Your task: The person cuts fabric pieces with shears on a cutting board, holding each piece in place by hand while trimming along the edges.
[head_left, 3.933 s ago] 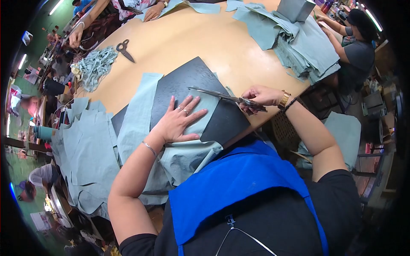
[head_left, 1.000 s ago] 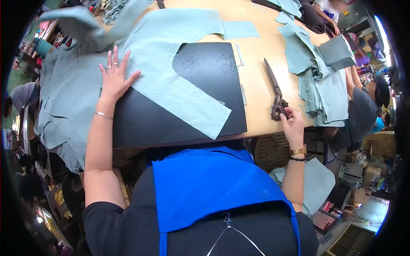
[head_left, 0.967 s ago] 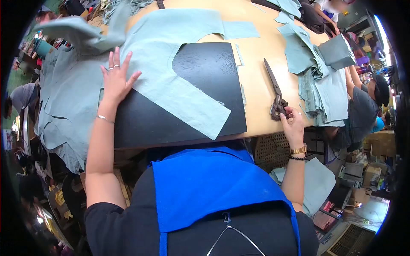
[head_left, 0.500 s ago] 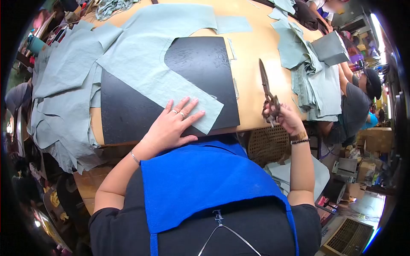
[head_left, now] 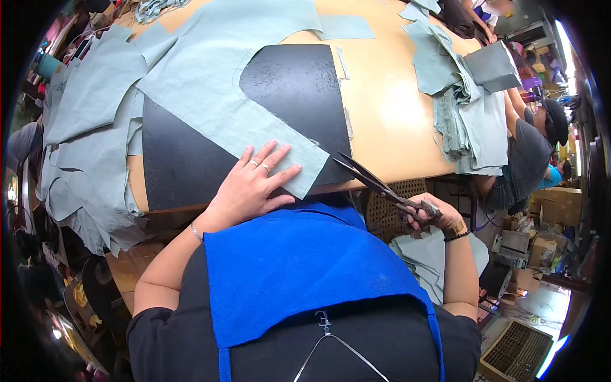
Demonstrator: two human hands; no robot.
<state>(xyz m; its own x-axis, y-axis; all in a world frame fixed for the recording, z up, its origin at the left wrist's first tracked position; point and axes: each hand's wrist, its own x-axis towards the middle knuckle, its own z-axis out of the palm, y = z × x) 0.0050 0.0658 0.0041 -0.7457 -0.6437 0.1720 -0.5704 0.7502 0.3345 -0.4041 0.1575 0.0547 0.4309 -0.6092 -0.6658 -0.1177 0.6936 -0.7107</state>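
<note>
My left hand [head_left: 259, 175] lies flat on the narrow end of a pale green fabric piece [head_left: 254, 118], fingers spread, with rings on two of them. Under the fabric is a black board [head_left: 296, 73] at the table's front edge. My right hand [head_left: 434, 215] grips a pair of dark metal scissors [head_left: 375, 184] by the handles. Their blades are slightly parted and point left, the tips just right of the fabric's end corner without touching it.
Loose pale green fabric pieces [head_left: 86, 95] hang over the table's left side. A fabric stack [head_left: 484, 130] lies at the right edge of the wooden table [head_left: 382, 83], with a grey-green block [head_left: 493, 67] above it. Another person [head_left: 531, 140] sits at the right.
The scissors have swung from pointing away, blades closed, to pointing left with blades slightly apart. My right hand has come down and nearer my body. My left hand stays on the fabric.
</note>
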